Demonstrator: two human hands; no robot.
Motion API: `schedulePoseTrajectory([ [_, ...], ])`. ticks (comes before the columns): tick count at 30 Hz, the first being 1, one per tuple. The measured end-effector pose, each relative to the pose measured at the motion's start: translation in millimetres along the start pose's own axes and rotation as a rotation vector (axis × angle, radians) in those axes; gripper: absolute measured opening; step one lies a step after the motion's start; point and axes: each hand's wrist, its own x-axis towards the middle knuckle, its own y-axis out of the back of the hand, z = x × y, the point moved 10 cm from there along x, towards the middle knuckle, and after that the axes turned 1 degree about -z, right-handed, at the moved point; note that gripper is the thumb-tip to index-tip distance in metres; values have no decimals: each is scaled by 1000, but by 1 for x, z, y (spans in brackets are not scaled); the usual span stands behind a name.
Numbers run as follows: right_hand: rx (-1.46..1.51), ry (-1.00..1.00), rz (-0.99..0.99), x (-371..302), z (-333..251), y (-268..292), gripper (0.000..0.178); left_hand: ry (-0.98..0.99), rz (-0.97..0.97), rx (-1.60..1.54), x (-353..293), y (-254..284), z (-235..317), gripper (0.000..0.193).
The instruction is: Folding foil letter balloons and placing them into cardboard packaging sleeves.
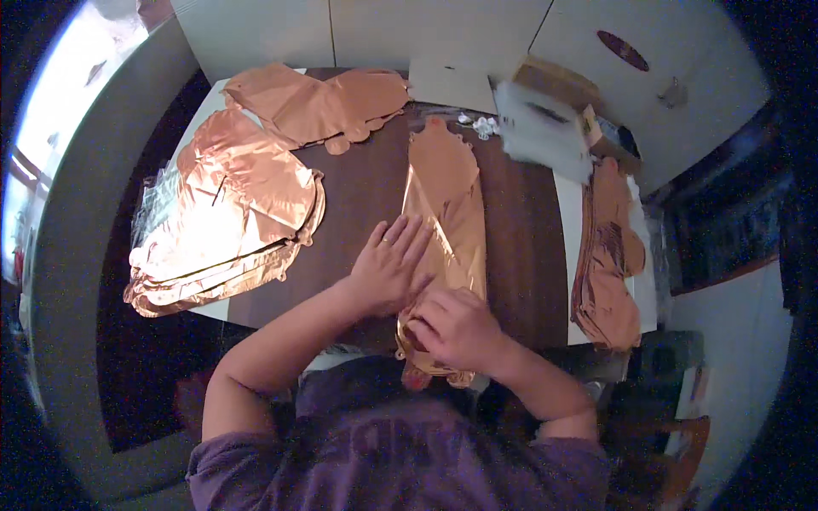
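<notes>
A long, flat copper-coloured foil balloon [447,213] lies lengthwise on the dark table in front of me, folded into a narrow strip. Its near end reaches the table's front edge. My left hand [392,264] rests flat along the balloon's left side, fingers stretched out. Closer to me, my right hand [460,328] is closed with curled fingers on the foil at the near end. The exact pinch is partly hidden by the hand itself.
Flat foil balloons lie in a shiny stack [247,179] at the left and another stack [324,106] at the back. Folded ones form a pile [607,255] on the right. An open cardboard box [609,140] and a blurred whitish sheet [541,128] occupy the back right.
</notes>
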Motion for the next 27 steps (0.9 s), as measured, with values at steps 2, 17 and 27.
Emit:
schedulePoseTrajectory([
  [2,-105,-13,-27,-6,3,-15,18,-8,3,-112,7,8,-9,66],
  [17,-347,-104,-197,-7,-10,-45,53,-140,57,-33,10,13,-9,61],
  [27,-390,-184,-205,-17,-18,-54,65,-115,125,-91,70,-2,-77,48],
])
